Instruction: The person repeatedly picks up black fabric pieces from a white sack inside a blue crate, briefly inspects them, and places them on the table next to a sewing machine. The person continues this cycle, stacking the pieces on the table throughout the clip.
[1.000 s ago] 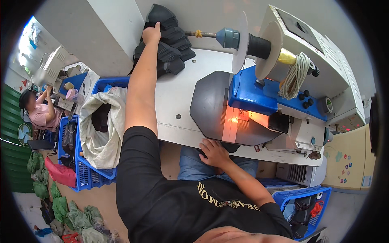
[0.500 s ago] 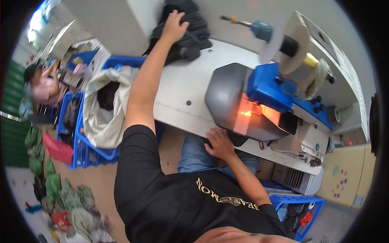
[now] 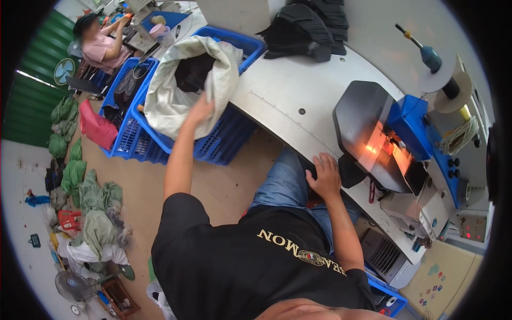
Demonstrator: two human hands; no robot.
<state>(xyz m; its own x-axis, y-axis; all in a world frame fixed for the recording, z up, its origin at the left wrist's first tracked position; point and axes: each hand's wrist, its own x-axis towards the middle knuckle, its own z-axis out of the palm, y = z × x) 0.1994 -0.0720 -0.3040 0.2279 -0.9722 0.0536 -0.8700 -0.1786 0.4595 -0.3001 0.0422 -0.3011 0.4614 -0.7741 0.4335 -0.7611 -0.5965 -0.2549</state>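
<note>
My left hand (image 3: 200, 111) is at the near right rim of a white sack (image 3: 160, 109) that holds dark pieces (image 3: 193, 73). Motion smears its fingers, so whether they grip the sack or anything else cannot be made out. My right hand (image 3: 325, 175) lies flat with fingers apart at the front edge of the white worktable (image 3: 277, 90). Beside it, a black piece (image 3: 350, 172) hangs at the table edge. To its right stands a blue sewing-type machine (image 3: 409, 125) with a lit work area and a dark octagonal plate (image 3: 360, 114).
Stacked black pieces (image 3: 306, 29) lie on the table's far side. Blue crates (image 3: 221, 136) stand at the table's left, one under the sack. Thread spools (image 3: 453, 90) rise behind the machine. A person (image 3: 104, 45) sits at the far left. Green bundles (image 3: 74, 173) and a fan (image 3: 74, 285) line the floor.
My left hand has left the black stack and come left and nearer to the sack. My right hand stays at the table edge. The whole view has swung left.
</note>
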